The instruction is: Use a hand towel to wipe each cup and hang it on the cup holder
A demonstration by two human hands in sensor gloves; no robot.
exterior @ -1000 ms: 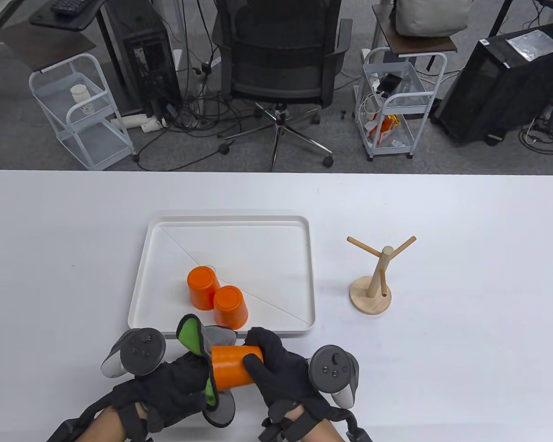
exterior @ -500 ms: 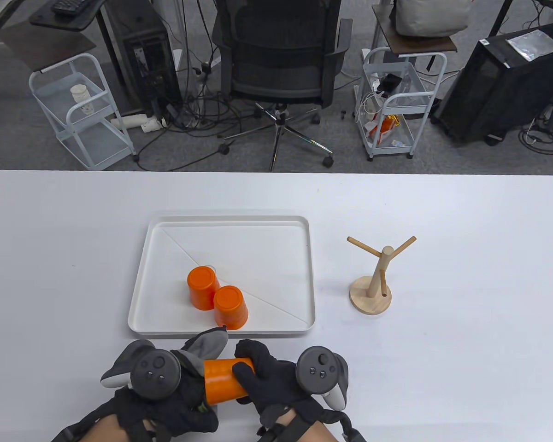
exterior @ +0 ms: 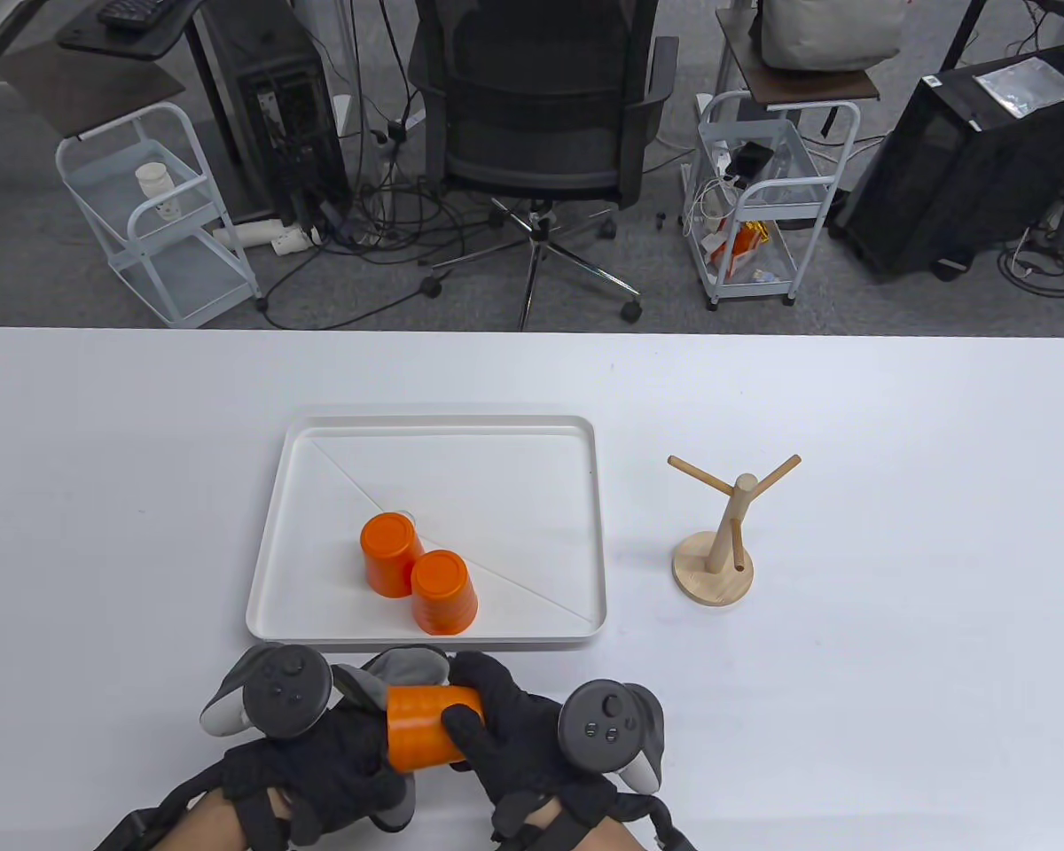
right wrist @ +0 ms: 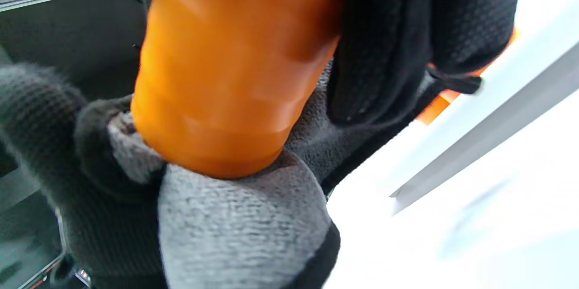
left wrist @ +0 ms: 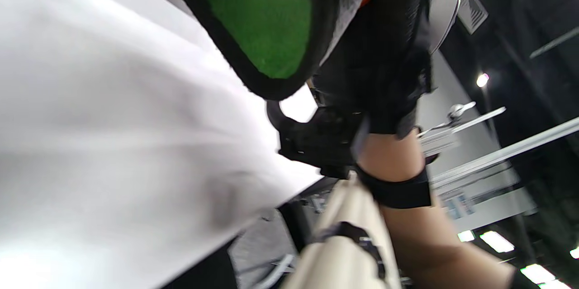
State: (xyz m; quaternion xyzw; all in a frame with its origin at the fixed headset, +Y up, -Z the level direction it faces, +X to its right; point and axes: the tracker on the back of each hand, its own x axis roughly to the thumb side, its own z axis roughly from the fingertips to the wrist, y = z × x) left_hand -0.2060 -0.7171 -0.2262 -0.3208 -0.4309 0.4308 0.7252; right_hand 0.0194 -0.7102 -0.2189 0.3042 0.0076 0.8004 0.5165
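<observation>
Near the surface's front edge, right hand (exterior: 505, 727) grips cup (exterior: 421, 727); left hand (exterior: 319, 762) clutches towel (exterior: 399, 667) around it. Best: twist cup fully, covering rim.

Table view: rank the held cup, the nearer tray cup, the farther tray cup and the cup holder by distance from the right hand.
1. Held cup, gripped by the right hand.
2. Nearer tray cup, just beyond.
3. Farther tray cup, behind it, leftward.
4. Cup holder, off right.

White table (exterior: 895, 709): tray (exterior: 434, 424), wooden cup holder (exterior: 714, 567).
</observation>
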